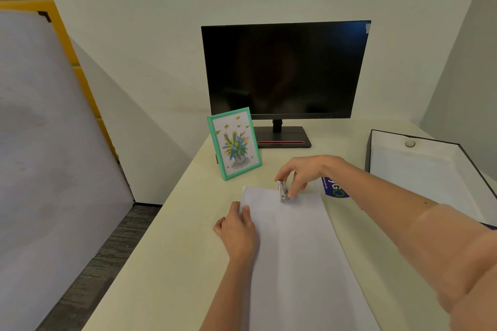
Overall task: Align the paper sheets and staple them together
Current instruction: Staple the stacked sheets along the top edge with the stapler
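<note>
White paper sheets (295, 244) lie stacked on the cream desk (166, 250), long side running away from me. My left hand (238, 231) rests flat on the stack's left edge near the far corner, fingers together. My right hand (304, 173) grips a small silver stapler (283, 191) from above. The stapler stands at the sheets' far edge, its jaw over the paper near the middle of that edge.
A green-framed flower picture (234, 142) stands just beyond the sheets on the left. A dark monitor (285, 70) sits at the back. An open box with white lining (419, 169) is at the right, and a blue printed item (334, 188) lies under my right wrist.
</note>
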Demonstrator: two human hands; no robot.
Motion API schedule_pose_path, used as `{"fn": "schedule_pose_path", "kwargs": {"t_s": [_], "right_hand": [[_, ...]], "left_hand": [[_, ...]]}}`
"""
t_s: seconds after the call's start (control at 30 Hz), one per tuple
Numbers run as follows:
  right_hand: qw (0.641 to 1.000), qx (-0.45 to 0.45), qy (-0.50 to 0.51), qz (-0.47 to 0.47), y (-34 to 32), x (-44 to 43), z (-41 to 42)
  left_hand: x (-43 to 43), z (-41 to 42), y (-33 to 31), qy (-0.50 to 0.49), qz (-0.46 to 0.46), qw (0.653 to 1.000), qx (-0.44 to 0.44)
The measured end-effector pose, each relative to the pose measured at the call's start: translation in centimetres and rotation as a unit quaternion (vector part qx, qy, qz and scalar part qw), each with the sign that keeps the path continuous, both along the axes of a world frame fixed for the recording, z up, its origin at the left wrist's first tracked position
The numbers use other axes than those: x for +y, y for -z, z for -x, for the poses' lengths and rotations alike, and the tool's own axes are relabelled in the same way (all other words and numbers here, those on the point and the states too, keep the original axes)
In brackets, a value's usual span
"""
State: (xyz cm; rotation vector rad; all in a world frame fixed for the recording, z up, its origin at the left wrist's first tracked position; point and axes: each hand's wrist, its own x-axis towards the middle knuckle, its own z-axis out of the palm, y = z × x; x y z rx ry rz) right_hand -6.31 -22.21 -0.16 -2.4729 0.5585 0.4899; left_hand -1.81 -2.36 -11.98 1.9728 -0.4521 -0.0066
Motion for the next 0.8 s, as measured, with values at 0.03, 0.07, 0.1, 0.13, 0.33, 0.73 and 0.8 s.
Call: {"fn": "schedule_pose_path", "kwargs": {"t_s": [0.03, 0.07, 0.1, 0.13, 0.33, 0.73, 0.8], "right_hand": [[1.000, -0.002, 0.002, 0.002, -0.1, 0.1, 0.0], [1.000, -0.003, 0.009, -0.002, -0.3, 0.1, 0.0], [1.000, -0.004, 0.021, -0.012, -0.4, 0.0, 0.0], [0.999, -0.001, 0.033, -0.025, -0.4, -0.1, 0.1], [1.000, 0.004, 0.022, 0.012, 0.0, 0.3, -0.1], [0.999, 0.014, 0.041, -0.022, -0.3, -1.2, 1.3], [0.998, 0.001, 0.042, -0.037, -0.2, -1.0, 1.0]], "left_hand": [[0.0, 0.0, 0.0, -0.001, 0.000, 1.000, 0.001], [0.0, 0.0, 0.0, -0.001, -0.002, 1.000, 0.001], [0.0, 0.0, 0.1, -0.002, -0.004, 1.000, -0.001], [0.0, 0.0, 0.1, -0.001, -0.005, 1.000, -0.004], [0.0, 0.0, -0.1, -0.003, -0.020, 1.000, -0.013], [0.3, 0.2, -0.4, 0.003, 0.000, 1.000, 0.009], [0.3, 0.3, -0.5, 0.003, 0.004, 1.000, 0.011]]}}
